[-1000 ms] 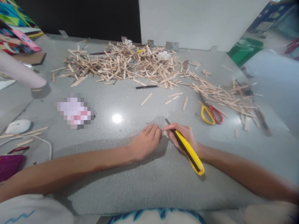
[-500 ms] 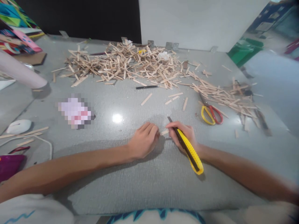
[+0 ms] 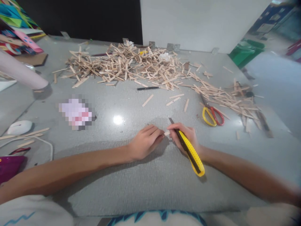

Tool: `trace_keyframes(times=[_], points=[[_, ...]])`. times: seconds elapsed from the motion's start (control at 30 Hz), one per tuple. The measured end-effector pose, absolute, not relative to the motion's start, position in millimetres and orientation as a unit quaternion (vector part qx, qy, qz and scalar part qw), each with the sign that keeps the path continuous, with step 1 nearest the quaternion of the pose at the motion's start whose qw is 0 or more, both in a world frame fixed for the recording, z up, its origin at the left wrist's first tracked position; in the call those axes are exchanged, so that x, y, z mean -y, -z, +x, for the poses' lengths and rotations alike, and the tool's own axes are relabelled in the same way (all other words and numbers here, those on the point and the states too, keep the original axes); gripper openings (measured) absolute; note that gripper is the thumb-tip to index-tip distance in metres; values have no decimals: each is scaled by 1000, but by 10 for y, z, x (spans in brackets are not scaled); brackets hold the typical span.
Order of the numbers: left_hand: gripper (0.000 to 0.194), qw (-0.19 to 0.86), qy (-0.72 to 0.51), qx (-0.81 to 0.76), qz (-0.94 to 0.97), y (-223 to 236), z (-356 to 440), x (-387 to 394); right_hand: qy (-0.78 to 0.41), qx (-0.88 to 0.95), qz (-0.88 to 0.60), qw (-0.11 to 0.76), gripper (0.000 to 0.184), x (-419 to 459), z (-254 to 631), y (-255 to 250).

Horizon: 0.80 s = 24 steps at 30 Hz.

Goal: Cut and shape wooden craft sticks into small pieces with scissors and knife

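My right hand [image 3: 184,136] is closed around a yellow and black utility knife [image 3: 191,152], its blade out and pointing away from me. Between my two hands a short piece of wooden craft stick [image 3: 166,133] shows. The fingertips of my left hand [image 3: 147,141] pinch its left end, and its right end reaches my right fingers. Whether the right fingers also grip the stick, I cannot tell. Several loose craft sticks [image 3: 147,100] lie on the grey table [image 3: 131,185] beyond my hands.
A big heap of craft sticks [image 3: 113,67] spreads along the back. Scissors [image 3: 213,115] with yellow and red handles lie right of my hands, and a black pen-like stick [image 3: 148,88] lies ahead. At left are a blurred-out item [image 3: 76,112], a white mouse [image 3: 20,127] and a pale tube [image 3: 23,72].
My left hand has shifted slightly right, its fingers reaching further forward onto the craft stick piece. My right hand and the knife have hardly moved.
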<state>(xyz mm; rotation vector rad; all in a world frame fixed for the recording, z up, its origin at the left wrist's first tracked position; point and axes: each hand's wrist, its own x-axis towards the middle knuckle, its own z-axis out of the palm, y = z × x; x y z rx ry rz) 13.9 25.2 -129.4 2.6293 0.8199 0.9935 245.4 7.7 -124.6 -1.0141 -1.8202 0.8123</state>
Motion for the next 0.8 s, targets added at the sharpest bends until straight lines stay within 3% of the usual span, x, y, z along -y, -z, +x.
trace_keyframes(times=[0.2,0.8], points=[[16,200,-349,-268,876,1265,134,-274,-335,731,-406,435,13,-71,2472,1267],[11,229,-351,-250,873,1250,120,-288,-309,743,-402,438,15,-66,2469,1254]])
